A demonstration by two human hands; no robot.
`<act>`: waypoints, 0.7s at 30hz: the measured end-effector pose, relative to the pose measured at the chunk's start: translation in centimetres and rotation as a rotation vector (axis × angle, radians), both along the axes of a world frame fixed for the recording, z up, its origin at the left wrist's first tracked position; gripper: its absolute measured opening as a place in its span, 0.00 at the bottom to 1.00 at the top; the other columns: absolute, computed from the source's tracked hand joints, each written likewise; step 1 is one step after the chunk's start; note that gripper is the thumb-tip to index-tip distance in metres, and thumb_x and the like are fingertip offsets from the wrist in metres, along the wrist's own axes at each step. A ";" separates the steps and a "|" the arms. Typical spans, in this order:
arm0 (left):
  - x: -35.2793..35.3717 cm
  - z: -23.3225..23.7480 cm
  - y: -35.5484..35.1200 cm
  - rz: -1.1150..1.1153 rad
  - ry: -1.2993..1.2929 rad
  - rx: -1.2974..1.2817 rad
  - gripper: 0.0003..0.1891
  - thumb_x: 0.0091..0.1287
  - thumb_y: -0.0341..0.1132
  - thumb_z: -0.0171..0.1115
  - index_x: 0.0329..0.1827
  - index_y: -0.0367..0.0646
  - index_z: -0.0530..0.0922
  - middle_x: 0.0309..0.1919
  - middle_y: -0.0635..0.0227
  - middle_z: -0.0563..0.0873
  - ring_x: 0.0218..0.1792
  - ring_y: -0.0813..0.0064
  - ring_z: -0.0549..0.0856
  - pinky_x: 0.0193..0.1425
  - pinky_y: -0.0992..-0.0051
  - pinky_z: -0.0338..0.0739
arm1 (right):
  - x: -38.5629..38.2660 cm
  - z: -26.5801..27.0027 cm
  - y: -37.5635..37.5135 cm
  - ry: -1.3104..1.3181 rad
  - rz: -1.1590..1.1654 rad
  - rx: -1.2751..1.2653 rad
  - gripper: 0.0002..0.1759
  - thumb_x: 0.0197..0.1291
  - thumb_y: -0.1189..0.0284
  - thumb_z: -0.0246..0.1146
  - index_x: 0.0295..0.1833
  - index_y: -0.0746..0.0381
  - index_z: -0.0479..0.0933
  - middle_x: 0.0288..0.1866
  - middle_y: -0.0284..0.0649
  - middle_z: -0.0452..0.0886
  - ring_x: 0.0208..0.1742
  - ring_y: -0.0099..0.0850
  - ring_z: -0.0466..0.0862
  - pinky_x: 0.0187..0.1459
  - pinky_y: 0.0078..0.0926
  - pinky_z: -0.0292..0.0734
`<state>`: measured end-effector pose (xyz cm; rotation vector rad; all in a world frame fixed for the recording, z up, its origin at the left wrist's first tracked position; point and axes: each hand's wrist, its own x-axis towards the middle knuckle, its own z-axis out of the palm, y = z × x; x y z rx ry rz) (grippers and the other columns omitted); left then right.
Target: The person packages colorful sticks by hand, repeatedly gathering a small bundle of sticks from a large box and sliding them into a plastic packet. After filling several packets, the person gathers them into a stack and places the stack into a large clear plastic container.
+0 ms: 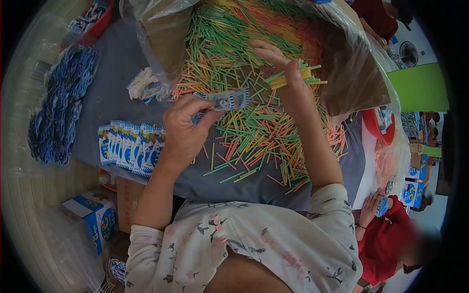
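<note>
My left hand [188,129] pinches a small clear packet [237,99] with blue-and-white print between thumb and fingers. To the right, my right hand [293,90] is raised over the pile, with a small bundle of yellow and green sticks [305,74] held at the thumb and its fingers partly stretched out. Beneath both hands spreads a large heap of thin green, yellow, orange and pink sticks [239,122]. Left of my left hand, a row of blue-and-white printed packets [129,146] lies overlapped on the grey cloth.
Plastic-lined cardboard [356,73] flanks the heap. A crumpled white-and-blue packet [144,84] and a long pile of blue packets [63,105] lie left. Red basins [100,29] stand at the far left and right. A person in red sleeves [386,234] works at lower right.
</note>
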<state>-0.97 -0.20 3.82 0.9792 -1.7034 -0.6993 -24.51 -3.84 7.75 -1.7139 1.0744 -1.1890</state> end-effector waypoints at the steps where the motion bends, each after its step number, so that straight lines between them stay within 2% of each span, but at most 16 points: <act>1: -0.8 0.2 -0.4 -0.044 0.073 0.057 0.08 0.55 0.20 0.73 0.38 0.34 0.85 0.29 0.67 0.83 0.31 0.78 0.82 0.35 0.78 0.74 | 0.4 0.3 0.1 -0.076 0.090 -0.067 0.41 0.75 0.40 0.31 0.62 0.59 0.78 0.73 0.46 0.68 0.75 0.40 0.65 0.71 0.39 0.60; 2: -1.5 0.4 -0.6 -0.091 0.146 0.116 0.08 0.56 0.22 0.74 0.38 0.34 0.85 0.27 0.68 0.83 0.30 0.79 0.81 0.32 0.78 0.74 | 0.7 0.5 0.2 -0.150 0.178 -0.133 0.42 0.76 0.40 0.29 0.62 0.60 0.78 0.73 0.47 0.68 0.74 0.40 0.65 0.72 0.40 0.59; 3: -2.0 0.3 -0.8 -0.099 0.144 0.115 0.08 0.56 0.22 0.74 0.38 0.34 0.85 0.27 0.68 0.83 0.30 0.79 0.81 0.32 0.78 0.74 | 0.9 0.7 0.3 -0.151 0.171 -0.135 0.42 0.76 0.40 0.29 0.62 0.60 0.78 0.73 0.47 0.68 0.74 0.40 0.65 0.72 0.40 0.59; 5: -2.9 -0.1 -1.0 -0.190 0.350 0.197 0.07 0.58 0.22 0.73 0.38 0.34 0.86 0.29 0.70 0.83 0.30 0.82 0.81 0.33 0.79 0.73 | 1.2 1.1 0.5 -0.019 0.256 -0.194 0.42 0.76 0.41 0.28 0.62 0.61 0.78 0.72 0.48 0.68 0.74 0.42 0.64 0.72 0.41 0.57; 6: -3.1 -0.3 -1.0 -0.195 0.350 0.197 0.07 0.58 0.22 0.73 0.38 0.34 0.86 0.29 0.70 0.83 0.30 0.82 0.81 0.33 0.79 0.73 | 1.1 1.0 0.2 0.078 0.233 -0.193 0.41 0.76 0.41 0.30 0.61 0.61 0.78 0.72 0.49 0.68 0.74 0.42 0.64 0.73 0.42 0.56; 9: -3.0 -0.8 -0.9 -0.190 0.340 0.259 0.07 0.58 0.21 0.73 0.39 0.34 0.86 0.29 0.71 0.83 0.31 0.83 0.80 0.33 0.80 0.73 | 0.8 0.1 0.2 0.068 0.233 -0.073 0.42 0.75 0.39 0.31 0.60 0.61 0.79 0.72 0.49 0.68 0.74 0.42 0.65 0.73 0.44 0.56; 10: -2.9 -1.3 -1.0 -0.193 0.286 0.242 0.07 0.59 0.19 0.72 0.38 0.33 0.85 0.32 0.70 0.83 0.34 0.83 0.81 0.36 0.81 0.75 | 0.8 0.3 0.4 0.066 0.243 -0.073 0.42 0.75 0.39 0.31 0.60 0.61 0.79 0.72 0.49 0.68 0.74 0.42 0.65 0.73 0.44 0.56; 12: -2.7 -1.5 -1.0 -0.189 0.232 0.229 0.06 0.60 0.18 0.70 0.38 0.33 0.84 0.35 0.70 0.83 0.37 0.83 0.82 0.40 0.82 0.77 | 0.5 1.0 0.8 -0.248 0.303 -0.041 0.44 0.74 0.38 0.30 0.59 0.61 0.80 0.72 0.48 0.69 0.74 0.43 0.65 0.72 0.44 0.57; 14: -3.1 -1.6 -1.0 -0.166 0.269 0.297 0.09 0.57 0.21 0.74 0.40 0.34 0.86 0.31 0.70 0.84 0.33 0.83 0.81 0.35 0.80 0.74 | 0.2 1.7 0.6 -0.338 0.359 -0.037 0.45 0.73 0.37 0.30 0.59 0.61 0.80 0.72 0.48 0.69 0.74 0.43 0.65 0.72 0.45 0.57; 16: -3.4 -1.5 -1.0 -0.201 0.309 0.292 0.09 0.57 0.21 0.73 0.40 0.34 0.86 0.32 0.70 0.84 0.33 0.82 0.82 0.36 0.80 0.75 | 0.1 1.7 0.7 -0.425 0.402 -0.044 0.45 0.73 0.37 0.30 0.60 0.61 0.80 0.72 0.48 0.69 0.73 0.43 0.66 0.72 0.45 0.58; 18: -3.7 -1.3 -0.9 -0.232 0.354 0.283 0.08 0.58 0.20 0.73 0.40 0.34 0.86 0.32 0.69 0.84 0.34 0.82 0.82 0.37 0.80 0.75 | 0.9 0.8 0.8 -0.132 0.284 -0.066 0.44 0.74 0.37 0.31 0.59 0.61 0.80 0.70 0.47 0.71 0.73 0.43 0.66 0.72 0.45 0.58; 19: -3.8 -1.2 -0.9 -0.249 0.404 0.281 0.08 0.58 0.20 0.72 0.40 0.34 0.85 0.33 0.69 0.85 0.35 0.82 0.82 0.38 0.80 0.75 | 1.1 0.4 0.9 -0.131 0.285 -0.069 0.44 0.74 0.37 0.31 0.59 0.61 0.80 0.70 0.47 0.71 0.73 0.43 0.66 0.72 0.45 0.58; 21: -3.8 -1.4 -0.9 -0.258 0.456 0.278 0.08 0.58 0.20 0.72 0.41 0.34 0.85 0.34 0.69 0.85 0.35 0.81 0.82 0.38 0.80 0.76 | 1.6 -0.2 1.1 0.044 0.236 -0.009 0.43 0.75 0.38 0.32 0.56 0.63 0.81 0.66 0.47 0.74 0.72 0.42 0.68 0.72 0.41 0.59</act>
